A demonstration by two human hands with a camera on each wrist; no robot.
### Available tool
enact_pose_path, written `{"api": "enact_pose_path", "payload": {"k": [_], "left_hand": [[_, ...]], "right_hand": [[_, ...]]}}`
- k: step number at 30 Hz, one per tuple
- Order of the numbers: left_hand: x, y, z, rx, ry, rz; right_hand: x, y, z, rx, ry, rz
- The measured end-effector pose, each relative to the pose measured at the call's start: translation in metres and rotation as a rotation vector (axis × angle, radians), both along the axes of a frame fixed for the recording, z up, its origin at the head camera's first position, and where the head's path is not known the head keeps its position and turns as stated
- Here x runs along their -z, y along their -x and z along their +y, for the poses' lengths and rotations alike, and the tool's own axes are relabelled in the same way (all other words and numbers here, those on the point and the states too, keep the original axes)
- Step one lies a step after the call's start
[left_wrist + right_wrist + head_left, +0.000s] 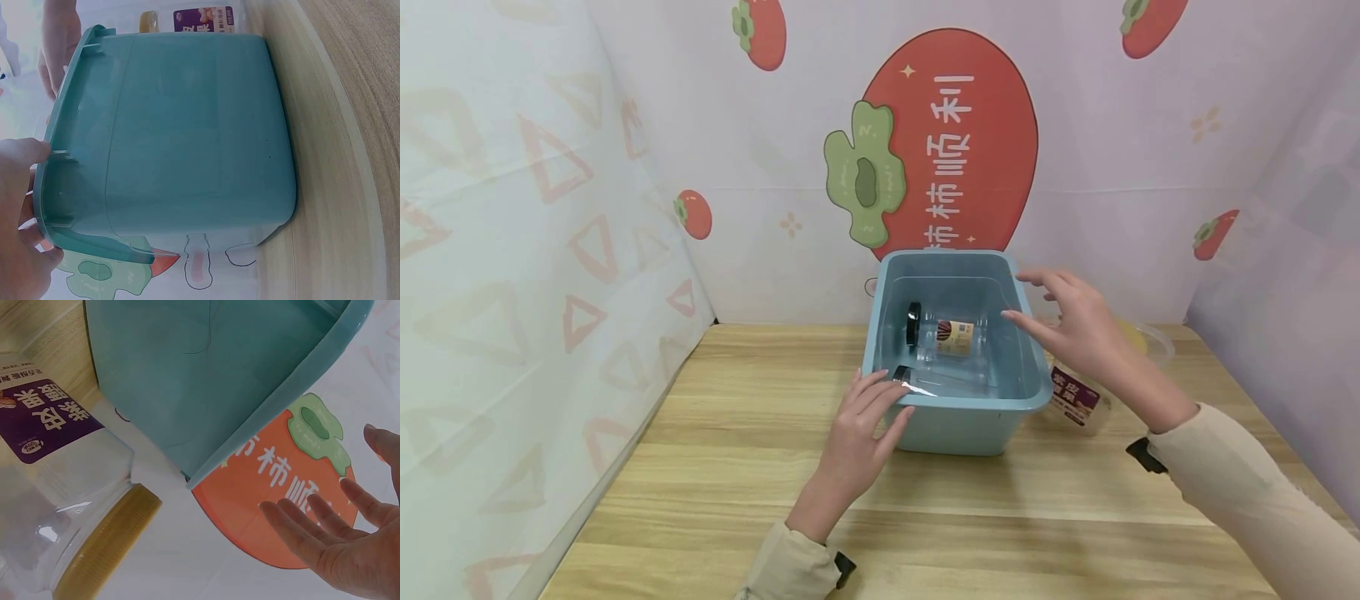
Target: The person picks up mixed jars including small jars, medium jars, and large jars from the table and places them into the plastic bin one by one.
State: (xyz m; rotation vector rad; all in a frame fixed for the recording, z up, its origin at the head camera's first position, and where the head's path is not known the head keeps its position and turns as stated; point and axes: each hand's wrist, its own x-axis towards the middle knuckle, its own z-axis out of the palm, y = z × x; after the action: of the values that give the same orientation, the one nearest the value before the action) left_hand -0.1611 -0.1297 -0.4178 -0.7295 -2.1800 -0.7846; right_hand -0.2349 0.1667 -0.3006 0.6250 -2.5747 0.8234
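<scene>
A light blue plastic bin [955, 429] stands upright on the table. My left hand [861, 425] holds its near left rim, with the thumb outside and the fingers reaching over the edge; the left wrist view shows the fingers [31, 234] partly hidden behind the rim. Inside the bin lies a clear plastic jar [953, 337] with a black lid and a printed label. Another clear jar [955, 385] with a dark lid lies nearer the front wall. Over the bin's right rim my right hand [1071, 321] is raised with spread fingers, holding nothing.
Right of the bin, partly behind my right forearm, is a clear jar [62, 481] with a yellow lid and a purple label. Patterned cloth [775, 150] hangs behind the wooden table [760, 400] and along both sides.
</scene>
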Motion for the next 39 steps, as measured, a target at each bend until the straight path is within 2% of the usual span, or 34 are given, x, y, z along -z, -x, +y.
{"api": "enact_pose_path", "payload": {"k": [7, 14, 31, 39], "left_hand": [[0.001, 0.001, 0.0, -0.008, 0.002, 0.0], [0.0, 0.001, 0.0, -0.01, 0.005, 0.003], [-0.001, -0.001, 0.001, -0.014, 0.006, -0.02], [0.0, 0.0, 0.0, -0.016, 0.009, -0.013]], "right_hand": [[0.006, -0.002, 0.004, -0.002, -0.002, 0.005], [0.012, -0.004, 0.007, 0.003, -0.009, 0.075], [0.022, -0.009, 0.012, 0.018, 0.001, 0.178], [0.025, -0.015, 0.016, 0.054, 0.05, 0.128]]}}
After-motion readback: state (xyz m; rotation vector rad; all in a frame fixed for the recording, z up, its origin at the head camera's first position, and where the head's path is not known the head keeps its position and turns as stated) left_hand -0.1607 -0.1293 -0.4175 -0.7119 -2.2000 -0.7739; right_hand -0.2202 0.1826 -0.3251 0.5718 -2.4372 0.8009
